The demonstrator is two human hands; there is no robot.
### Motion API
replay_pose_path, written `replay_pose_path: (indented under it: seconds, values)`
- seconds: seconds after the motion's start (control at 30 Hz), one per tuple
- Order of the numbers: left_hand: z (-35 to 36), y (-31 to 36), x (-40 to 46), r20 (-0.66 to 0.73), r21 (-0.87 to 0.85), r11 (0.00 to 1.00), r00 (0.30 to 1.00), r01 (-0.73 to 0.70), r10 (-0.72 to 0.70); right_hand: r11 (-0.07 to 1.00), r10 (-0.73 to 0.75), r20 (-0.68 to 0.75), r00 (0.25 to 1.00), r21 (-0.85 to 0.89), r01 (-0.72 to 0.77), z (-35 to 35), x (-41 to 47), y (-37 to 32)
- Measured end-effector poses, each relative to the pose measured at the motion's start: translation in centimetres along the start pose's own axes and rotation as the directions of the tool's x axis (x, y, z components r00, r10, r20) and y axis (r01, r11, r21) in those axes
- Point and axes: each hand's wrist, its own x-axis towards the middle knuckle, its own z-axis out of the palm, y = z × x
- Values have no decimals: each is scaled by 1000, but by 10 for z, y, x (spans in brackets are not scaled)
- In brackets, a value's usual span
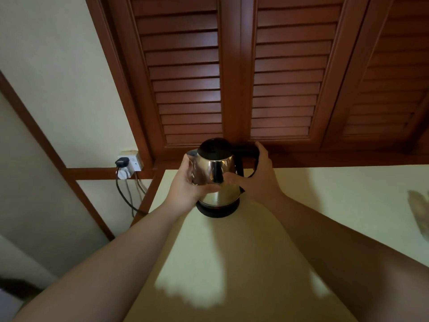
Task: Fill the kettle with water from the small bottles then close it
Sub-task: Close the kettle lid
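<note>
A stainless steel kettle (217, 173) with a black lid, black handle and black base stands upright at the far left part of a pale table (325, 194). Its lid is down. My left hand (189, 182) wraps the kettle's left side below the spout. My right hand (260, 175) grips the black handle on the right, with its thumb against the steel body. A blurred clear bottle (419, 211) lies at the table's right edge; it is too blurred to tell more.
Brown louvred shutters (255, 77) rise just behind the table. A wall socket with plugs (127, 165) and hanging cables is on the left wall, beside the table's left edge.
</note>
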Motion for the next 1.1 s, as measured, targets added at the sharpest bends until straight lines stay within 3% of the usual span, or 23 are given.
replay_pose_path:
  seconds: [0.47,0.63,1.1]
  values:
    - [5,-9,-7,-27,-12,999,999,38,-38,998,25,35,999,-51,-23,-2,-6,4]
    - [4,-7,-11,-27,15,999,999,40,-40,978,-19,4,1000,-207,19,-4,-5,-4]
    - [-8,-10,-49,-80,38,996,994,75,-72,960,-181,48,982,-209,187,-6,-41,-12]
